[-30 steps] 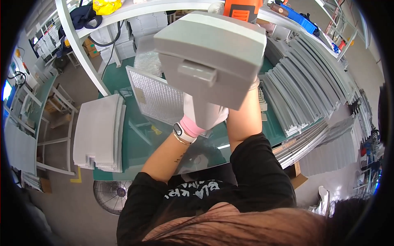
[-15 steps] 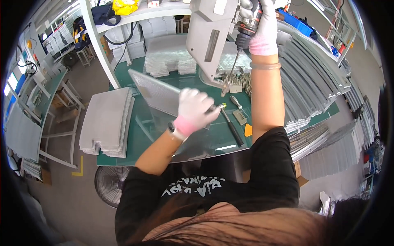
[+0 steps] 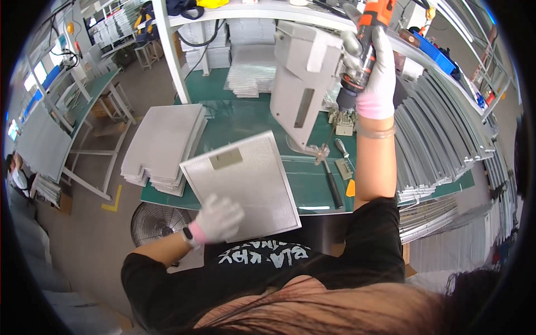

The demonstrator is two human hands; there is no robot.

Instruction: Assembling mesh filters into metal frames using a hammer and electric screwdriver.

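Observation:
My gloved right hand grips an orange-and-black power screwdriver, its dark chuck pointing down beside a tall grey slotted housing. My left hand, also gloved and blurred by motion, is over the lower left part of a pale framed mesh panel. Its fingers look spread. The panel lies slanted at the table's front edge, with a beige rectangular patch near its far left corner. Below the housing, a clear nozzle piece is close to a black-handled hammer.
Stacked pale panels stand left on the green table. Many grey curved-looking strips fill the right side. A screwdriver, a small beige block and an orange tag lie near my right forearm. A floor fan stands below left.
The panel has swung from a steep tilt to lying face up nearer my body. My left hand has moved left and toward me. The right hand still grips the power screwdriver.

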